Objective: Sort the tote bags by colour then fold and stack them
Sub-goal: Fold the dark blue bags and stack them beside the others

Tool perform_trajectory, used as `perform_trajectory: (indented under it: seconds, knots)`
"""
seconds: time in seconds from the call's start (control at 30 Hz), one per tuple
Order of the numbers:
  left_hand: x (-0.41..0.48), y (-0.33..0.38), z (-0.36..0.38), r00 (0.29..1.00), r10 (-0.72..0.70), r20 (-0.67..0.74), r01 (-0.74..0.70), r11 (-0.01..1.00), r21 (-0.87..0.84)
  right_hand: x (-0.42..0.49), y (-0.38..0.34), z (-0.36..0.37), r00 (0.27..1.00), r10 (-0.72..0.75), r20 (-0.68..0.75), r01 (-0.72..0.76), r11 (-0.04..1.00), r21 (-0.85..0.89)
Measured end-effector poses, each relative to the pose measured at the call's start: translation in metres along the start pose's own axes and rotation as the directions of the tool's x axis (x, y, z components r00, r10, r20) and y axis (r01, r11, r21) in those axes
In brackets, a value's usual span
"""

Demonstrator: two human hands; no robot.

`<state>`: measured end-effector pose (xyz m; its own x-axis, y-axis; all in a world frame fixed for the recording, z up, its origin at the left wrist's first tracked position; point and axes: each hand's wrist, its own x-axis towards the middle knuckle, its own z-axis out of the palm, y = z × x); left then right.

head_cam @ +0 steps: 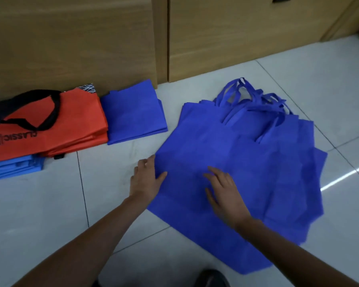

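Note:
A loose pile of dark blue tote bags (257, 162) lies spread flat on the tiled floor, handles pointing away from me. My left hand (146, 177) rests at the pile's left edge, thumb over the top bag's edge and the fingers beside it. My right hand (224, 189) lies flat on the top bag with fingers spread. To the left sits a small stack of folded dark blue bags (133, 114). Further left, red bags (56, 129) with black handles lie on top of light blue bags (13, 166).
Wooden cabinet fronts (226, 38) stand along the far side, just behind the stacks. Pale floor tiles (50, 214) stretch between me and the bags. A dark shoe tip (212, 278) shows at the bottom edge.

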<state>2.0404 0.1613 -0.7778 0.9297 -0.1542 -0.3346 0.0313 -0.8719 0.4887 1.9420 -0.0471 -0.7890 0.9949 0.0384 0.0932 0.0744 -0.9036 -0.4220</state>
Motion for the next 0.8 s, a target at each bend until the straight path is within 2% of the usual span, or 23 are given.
perform_trajectory:
  seconds: [0.1,0.23,0.3,0.37,0.4,0.43,0.5,0.57,0.7,0.8]
  knots:
    - [-0.009,0.004,0.002,0.992,-0.108,-0.061,0.119,0.97,0.212,-0.04,0.0,0.004,0.997,-0.028,0.067,0.03,0.999,-0.03]
    - [-0.021,0.006,0.002,0.959,-0.278,-0.056,0.284,0.941,0.185,-0.066,0.0,0.007,0.987,0.027,0.156,-0.013,0.996,-0.091]
    - [-0.023,0.002,0.002,0.955,-0.297,-0.014,0.297,0.951,0.085,-0.073,-0.006,0.007,0.983,0.062,0.171,-0.045,0.994,-0.1]
    - [-0.023,0.002,0.001,0.957,-0.281,0.064,0.287,0.95,-0.124,-0.079,-0.014,0.007,0.978,0.086,0.192,-0.066,0.992,-0.109]
    - [-0.023,0.004,0.0,0.952,-0.285,0.108,0.305,0.905,-0.295,-0.081,-0.019,0.005,0.975,0.093,0.203,-0.066,0.988,-0.138]
    - [-0.024,0.009,-0.002,0.939,-0.306,0.16,0.345,0.819,-0.459,-0.083,-0.023,0.003,0.975,0.094,0.204,-0.055,0.98,-0.189]
    - [-0.028,0.021,-0.009,0.899,-0.34,0.277,0.437,0.633,-0.639,-0.087,-0.028,0.001,0.979,0.101,0.178,-0.05,0.962,-0.27]
    - [-0.032,0.028,-0.018,0.885,-0.326,0.334,0.464,0.541,-0.702,-0.094,-0.025,-0.004,0.984,0.144,0.105,-0.11,0.955,-0.275]
    - [-0.037,0.027,-0.039,0.881,-0.313,0.355,0.466,0.439,-0.768,-0.119,-0.002,-0.03,0.959,0.279,-0.054,-0.284,0.934,-0.218]
    - [-0.043,0.026,-0.05,0.898,-0.297,0.323,0.419,0.36,-0.834,-0.138,0.018,-0.057,0.933,0.341,-0.114,-0.351,0.932,-0.091]
